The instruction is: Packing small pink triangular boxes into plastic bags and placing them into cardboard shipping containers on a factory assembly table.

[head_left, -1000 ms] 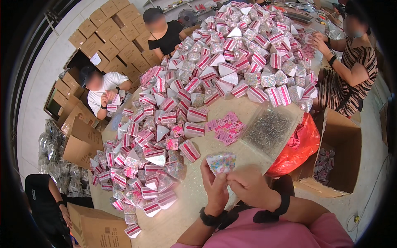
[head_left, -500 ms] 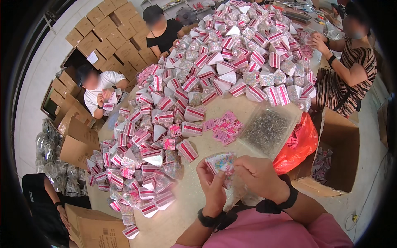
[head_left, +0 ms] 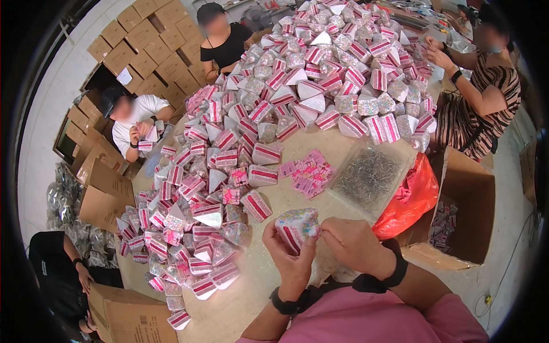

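Note:
Near the table's front edge, my left hand point(head_left: 289, 260) grips a cake-slice-shaped piece point(head_left: 298, 224) with white sides, a dark pink stripe and a pastel-speckled top. The fingers of my right hand point(head_left: 357, 243) are pinched together at the slice's right end; whatever is between them is too small or hidden to make out. Ahead lies a loose pile of small pink printed cards point(head_left: 309, 176). Beside it a clear shallow tray point(head_left: 338, 186) holds many thin metal wire pieces. A large heap of similar cake slices point(head_left: 251, 151) spreads across the left and far table.
To the right are a red plastic bag point(head_left: 420, 186) and an open cardboard box point(head_left: 477, 200) with pink-and-white items inside. Another carton point(head_left: 131, 314) stands at lower left. Several people sit or stand around the table point(head_left: 269, 286). Stacked cartons point(head_left: 143, 37) line the back left.
My left hand has turned the cake slice, so its pink-striped side now faces me more. My right hand stays pinched at its right end. The view has shifted slightly.

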Motion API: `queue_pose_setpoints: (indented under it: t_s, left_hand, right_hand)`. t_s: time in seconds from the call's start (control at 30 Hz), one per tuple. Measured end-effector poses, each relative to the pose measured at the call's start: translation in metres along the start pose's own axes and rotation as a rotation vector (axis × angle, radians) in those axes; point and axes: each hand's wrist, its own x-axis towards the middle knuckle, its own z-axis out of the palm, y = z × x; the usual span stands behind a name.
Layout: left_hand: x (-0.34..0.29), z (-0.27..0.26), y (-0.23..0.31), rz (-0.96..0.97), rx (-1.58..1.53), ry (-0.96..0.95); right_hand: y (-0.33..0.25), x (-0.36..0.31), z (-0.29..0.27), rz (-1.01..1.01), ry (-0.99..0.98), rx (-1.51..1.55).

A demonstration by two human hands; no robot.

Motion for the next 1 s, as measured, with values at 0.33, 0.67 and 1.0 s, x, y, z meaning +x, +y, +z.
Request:
queue_pose_setpoints:
  t_s: [0.33, 0.67, 1.0]
  left_hand:
    - [-0.001, -0.002, -0.013, 0.13, 0.201, -0.033]
    - [0.006, -0.007, -0.011, -0.178, -0.252, -0.029]
    - [0.001, -0.003, -0.009, 0.027, 0.062, 0.045]
  right_hand:
    - [0.018, -0.008, 0.014, 0.021, 0.077, -0.021]
    - [0.013, -0.003, 0.004, 0.233, -0.016, 0.282]
    - [0.008, 0.001, 0.006, 0.051, -0.05, 0.096]
